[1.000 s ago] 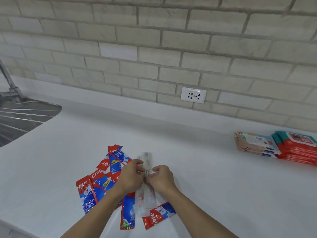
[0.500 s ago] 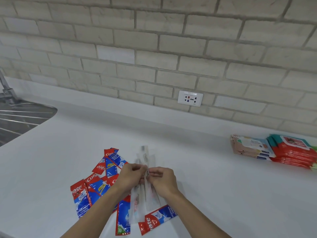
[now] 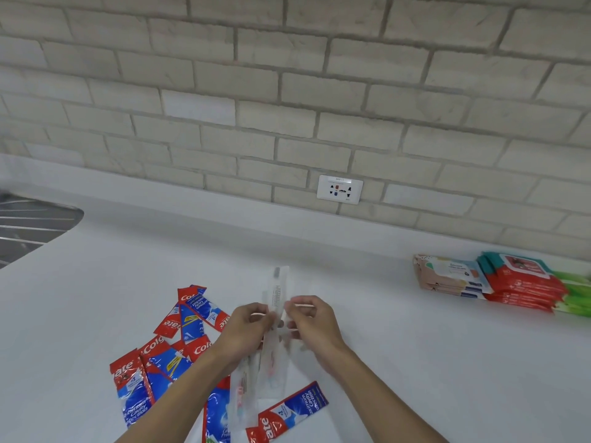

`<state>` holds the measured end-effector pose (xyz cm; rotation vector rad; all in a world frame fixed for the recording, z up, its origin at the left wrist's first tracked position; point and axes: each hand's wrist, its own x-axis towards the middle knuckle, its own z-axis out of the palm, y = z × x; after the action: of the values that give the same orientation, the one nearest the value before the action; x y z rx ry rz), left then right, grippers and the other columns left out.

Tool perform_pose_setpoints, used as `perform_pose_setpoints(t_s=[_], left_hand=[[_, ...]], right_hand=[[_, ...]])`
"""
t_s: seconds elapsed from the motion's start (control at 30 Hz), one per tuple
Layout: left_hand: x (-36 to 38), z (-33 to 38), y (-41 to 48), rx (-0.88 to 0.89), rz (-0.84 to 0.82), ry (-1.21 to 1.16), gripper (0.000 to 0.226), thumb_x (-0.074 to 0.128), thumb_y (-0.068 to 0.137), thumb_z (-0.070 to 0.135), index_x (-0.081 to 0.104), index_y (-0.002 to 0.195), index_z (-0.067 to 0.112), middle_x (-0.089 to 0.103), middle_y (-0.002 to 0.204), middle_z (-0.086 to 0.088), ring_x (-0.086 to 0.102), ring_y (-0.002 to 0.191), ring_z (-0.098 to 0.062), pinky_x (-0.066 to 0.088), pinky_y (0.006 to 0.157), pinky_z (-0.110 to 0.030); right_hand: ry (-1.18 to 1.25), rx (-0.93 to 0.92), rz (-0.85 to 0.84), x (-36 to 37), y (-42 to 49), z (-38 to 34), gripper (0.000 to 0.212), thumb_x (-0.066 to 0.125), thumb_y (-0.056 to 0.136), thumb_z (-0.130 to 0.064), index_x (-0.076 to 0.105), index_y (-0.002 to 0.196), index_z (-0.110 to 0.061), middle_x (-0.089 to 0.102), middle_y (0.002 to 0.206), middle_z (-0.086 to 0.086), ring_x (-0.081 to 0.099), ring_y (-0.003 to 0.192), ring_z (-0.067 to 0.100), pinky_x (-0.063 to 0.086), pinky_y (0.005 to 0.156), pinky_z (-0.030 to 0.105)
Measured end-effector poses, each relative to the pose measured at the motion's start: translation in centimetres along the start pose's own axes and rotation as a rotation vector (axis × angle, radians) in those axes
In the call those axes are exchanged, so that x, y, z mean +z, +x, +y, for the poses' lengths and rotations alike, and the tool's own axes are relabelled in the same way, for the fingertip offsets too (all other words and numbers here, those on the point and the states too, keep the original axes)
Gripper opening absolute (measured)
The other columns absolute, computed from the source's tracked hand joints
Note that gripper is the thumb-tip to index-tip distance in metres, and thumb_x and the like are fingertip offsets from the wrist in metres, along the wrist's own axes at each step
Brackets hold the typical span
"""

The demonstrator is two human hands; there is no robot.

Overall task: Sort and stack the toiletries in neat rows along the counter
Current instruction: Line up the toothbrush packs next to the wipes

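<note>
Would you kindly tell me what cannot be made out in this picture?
Head view:
Clear packets, pinched by left hand and right hand: blurred, contents and count unclear.
Toothpaste sachets: some under left forearm, others cut by bottom edge.
Green packs: cut by right edge.
Sink: cut by left edge.

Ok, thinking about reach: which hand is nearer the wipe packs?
Right. The right hand sits left of the wipe packs, with bare counter between; the left hand is farther off, by the sachets. Both hold the clear packets.
</note>
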<state>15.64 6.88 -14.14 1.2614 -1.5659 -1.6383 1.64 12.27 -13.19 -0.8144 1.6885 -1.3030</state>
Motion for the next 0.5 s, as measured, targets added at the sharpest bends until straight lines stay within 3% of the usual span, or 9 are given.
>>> perform_pose_setpoints(t_s=[0.2, 0.27, 0.37, 0.5], left_hand=[[0.4, 0.8, -0.6, 0.096, -0.075, 0.054, 0.018, 0.052, 0.098, 0.028, 0.07, 0.096, 0.027, 0.076, 0.088, 0.006, 0.073, 0.078, -0.015, 0.058, 0.064, -0.023], [0.6, 0.9, -0.5, 0.119, -0.076, 0.121, 0.018, 0.052, 0.098, 0.034, 0.07, 0.097, 0.032, 0.075, 0.093, 0.009, 0.072, 0.084, -0.012, 0.058, 0.069, -0.024], [0.9, 1.1, -0.3, 0.123, -0.094, 0.132, 0.02, 0.053, 0.096, 0.039, 0.071, 0.099, 0.03, 0.073, 0.096, 0.008, 0.07, 0.089, -0.013, 0.058, 0.077, -0.029], [1.4, 1.7, -0.5, 0.146, -0.123, 0.101, 0.018, 0.062, 0.09, 0.04, 0.074, 0.093, 0.028, 0.074, 0.089, 0.009, 0.07, 0.083, -0.006, 0.055, 0.065, -0.018]], right_hand=[[0.04, -0.015, -0.011, -0.4, 0.5, -1.5, 0.017, 0.071, 0.088, -0.029, 0.068, 0.096, -0.015, 0.075, 0.089, 0.005, 0.073, 0.08, 0.019, 0.06, 0.068, 0.029], [0.063, -0.038, 0.001, -0.7, 0.7, -1.5, 0.014, 0.068, 0.091, -0.022, 0.07, 0.095, -0.009, 0.075, 0.089, 0.01, 0.074, 0.081, 0.023, 0.061, 0.075, 0.036], [0.093, -0.055, 0.029, -1.4, 1.1, -1.7, 0.013, 0.066, 0.092, -0.017, 0.071, 0.094, -0.005, 0.075, 0.088, 0.012, 0.074, 0.08, 0.024, 0.061, 0.074, 0.034], [0.108, -0.057, 0.037, -2.9, 1.6, -2.0, 0.013, 0.065, 0.093, -0.017, 0.072, 0.094, -0.006, 0.075, 0.09, 0.011, 0.074, 0.083, 0.025, 0.061, 0.081, 0.038]])
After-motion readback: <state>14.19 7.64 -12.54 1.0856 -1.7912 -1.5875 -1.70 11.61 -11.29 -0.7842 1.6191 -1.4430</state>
